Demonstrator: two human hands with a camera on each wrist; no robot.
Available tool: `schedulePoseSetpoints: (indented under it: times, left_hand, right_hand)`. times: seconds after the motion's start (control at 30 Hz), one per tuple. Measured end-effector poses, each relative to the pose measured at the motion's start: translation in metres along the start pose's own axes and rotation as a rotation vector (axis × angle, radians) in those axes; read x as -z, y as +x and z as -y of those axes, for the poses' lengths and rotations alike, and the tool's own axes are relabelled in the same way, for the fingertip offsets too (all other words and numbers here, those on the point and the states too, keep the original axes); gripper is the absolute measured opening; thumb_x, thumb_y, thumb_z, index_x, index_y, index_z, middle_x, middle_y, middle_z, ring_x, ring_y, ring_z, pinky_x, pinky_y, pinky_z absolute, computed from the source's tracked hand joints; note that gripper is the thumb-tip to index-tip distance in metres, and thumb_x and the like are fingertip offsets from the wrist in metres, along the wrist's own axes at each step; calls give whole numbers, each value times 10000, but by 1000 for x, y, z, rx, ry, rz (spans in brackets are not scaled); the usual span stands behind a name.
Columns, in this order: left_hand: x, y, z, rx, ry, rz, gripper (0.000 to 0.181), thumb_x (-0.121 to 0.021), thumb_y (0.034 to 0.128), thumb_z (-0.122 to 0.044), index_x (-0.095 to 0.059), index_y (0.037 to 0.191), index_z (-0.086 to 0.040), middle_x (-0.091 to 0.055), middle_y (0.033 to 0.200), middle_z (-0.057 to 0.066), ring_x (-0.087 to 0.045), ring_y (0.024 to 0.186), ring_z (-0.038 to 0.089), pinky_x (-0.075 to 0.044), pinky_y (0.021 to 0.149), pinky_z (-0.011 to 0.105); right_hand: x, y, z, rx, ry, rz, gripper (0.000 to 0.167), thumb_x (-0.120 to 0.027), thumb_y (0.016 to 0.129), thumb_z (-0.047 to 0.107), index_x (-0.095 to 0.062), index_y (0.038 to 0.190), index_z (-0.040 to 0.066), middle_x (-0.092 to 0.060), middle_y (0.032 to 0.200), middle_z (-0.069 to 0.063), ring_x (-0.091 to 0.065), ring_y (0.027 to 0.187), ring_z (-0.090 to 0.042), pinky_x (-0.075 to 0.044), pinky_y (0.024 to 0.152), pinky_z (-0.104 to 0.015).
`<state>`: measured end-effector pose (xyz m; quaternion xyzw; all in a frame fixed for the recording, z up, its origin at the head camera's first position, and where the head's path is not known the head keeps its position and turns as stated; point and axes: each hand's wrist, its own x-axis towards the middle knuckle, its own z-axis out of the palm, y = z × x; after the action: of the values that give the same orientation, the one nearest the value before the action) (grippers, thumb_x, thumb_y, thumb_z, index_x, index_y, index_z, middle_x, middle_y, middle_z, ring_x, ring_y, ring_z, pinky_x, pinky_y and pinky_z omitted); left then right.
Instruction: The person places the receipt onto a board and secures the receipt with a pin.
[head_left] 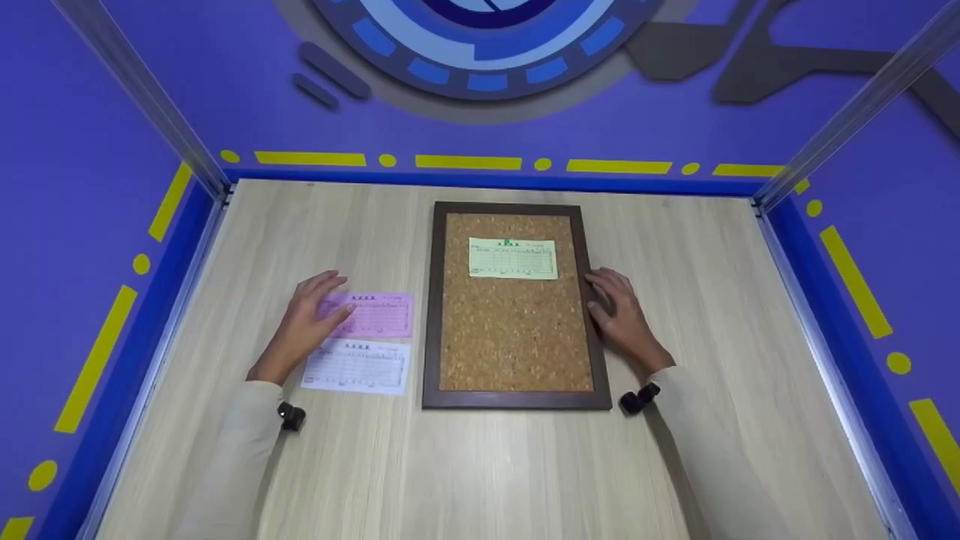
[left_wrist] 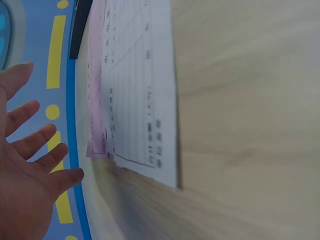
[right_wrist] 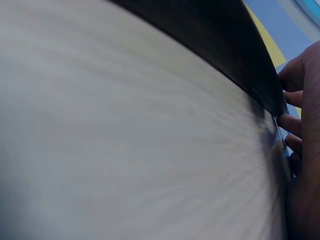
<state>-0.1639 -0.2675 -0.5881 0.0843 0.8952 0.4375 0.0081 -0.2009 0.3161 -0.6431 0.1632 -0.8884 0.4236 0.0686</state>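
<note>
A cork board (head_left: 517,330) in a dark brown frame lies on the table. Near its top sits a pale green printed slip (head_left: 513,259), with a small green pin (head_left: 507,241) at its upper edge. To the board's left lie a pink slip (head_left: 386,315) and, just below it, a white slip (head_left: 356,367). My left hand (head_left: 311,319) hovers over the pink slip's left end, fingers spread and holding nothing; the left wrist view shows it apart from both papers. With relaxed fingers my right hand (head_left: 621,319) touches the right side of the frame (right_wrist: 215,40).
The light wood table (head_left: 487,472) is bounded by a blue back wall (head_left: 480,139) and side walls with yellow markings. Metal posts (head_left: 172,112) stand at the back corners. A small black camera is strapped at each wrist.
</note>
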Motion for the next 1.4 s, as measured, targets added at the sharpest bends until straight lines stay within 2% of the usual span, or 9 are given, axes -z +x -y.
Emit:
schedulePoseSetpoints:
  times: [0.27,0.47,0.63,0.73,0.9,1.2,1.4]
  left_hand:
    - [1,-4,15,-13,-24,-46,508,-755,1036,-97,-610,1496,60,-470,1642,261,-306,1590,459,-223,1312,631]
    - [3,-7,27,16,-49,-78,478,-750,1038,-75,-625,1477,71,-515,1614,261,-285,1605,450,-171,1338,602]
    - [6,-9,29,36,-48,-99,465,-741,1043,-96,-637,1468,58,-517,1616,253,-252,1625,462,-144,1340,616]
    - [7,-10,30,49,-10,-110,464,-745,1041,-126,-646,1461,44,-530,1613,242,-237,1632,466,-32,1329,678]
    - [8,-10,34,67,69,-130,457,-754,1037,-153,-666,1446,29,-546,1614,229,-226,1638,483,169,1241,770]
    - [6,-8,44,58,119,-172,441,-781,1015,-153,-691,1404,34,-524,1640,229,-207,1645,499,189,1245,747]
    - [4,-7,48,56,167,-171,472,-792,1009,-166,-682,1425,28,-484,1676,221,-173,1652,510,178,1265,720]
  right_hand:
    - [0,0,0,16,8,-9,487,-672,1005,-11,-639,1491,-26,-568,1567,-245,-389,1557,-423,-247,1292,-633]
    - [0,-1,0,-4,2,4,484,-659,1025,9,-635,1509,1,-553,1591,-219,-376,1573,-390,-237,1302,-617]
    - [-1,-1,0,-4,7,-2,486,-658,1026,12,-634,1511,3,-551,1591,-223,-376,1572,-396,-235,1301,-625]
    - [-1,-1,-1,13,17,-9,489,-659,1016,-4,-631,1504,-20,-552,1583,-248,-382,1562,-425,-238,1295,-639]
    - [0,0,-2,22,22,-13,495,-662,1002,-15,-627,1495,-44,-553,1571,-278,-383,1553,-459,-241,1285,-662]
    - [1,1,-1,-8,6,-1,488,-651,1016,2,-629,1503,-25,-561,1576,-247,-381,1567,-417,-243,1301,-629]
    - [0,1,-1,-8,7,-1,493,-664,1002,-5,-637,1493,-27,-570,1566,-243,-387,1563,-412,-236,1304,-629]
